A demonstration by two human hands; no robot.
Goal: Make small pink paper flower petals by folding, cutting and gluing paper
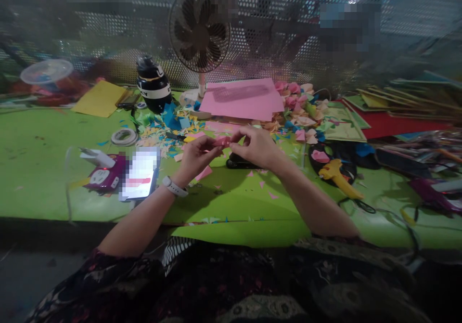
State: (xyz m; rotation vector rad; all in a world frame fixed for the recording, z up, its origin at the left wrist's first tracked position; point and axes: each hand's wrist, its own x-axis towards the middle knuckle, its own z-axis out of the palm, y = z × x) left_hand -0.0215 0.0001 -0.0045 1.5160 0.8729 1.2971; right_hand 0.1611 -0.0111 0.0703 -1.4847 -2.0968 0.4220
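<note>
Between my two hands is a small piece of pink paper (pixel 224 141), pinched from both sides above the green tabletop. My left hand (pixel 198 157), with a white watch on the wrist, grips its left end between thumb and fingers. From the right, my right hand (pixel 258 147) holds the other end with fingertips bent down. The paper's exact shape is partly hidden by the fingers. Under my right hand lies a black tool (pixel 243 163), perhaps a stapler, mostly covered. Pink paper scraps (pixel 273 195) are scattered just in front.
Pink sheets (pixel 241 99) lie behind my hands, beside a heap of folded paper pieces (pixel 299 104). A fan (pixel 199 34) and a black bottle (pixel 153 87) stand at the back. Left are a phone (pixel 140 174) and tape roll (pixel 123 136); right, a yellow glue gun (pixel 339 176).
</note>
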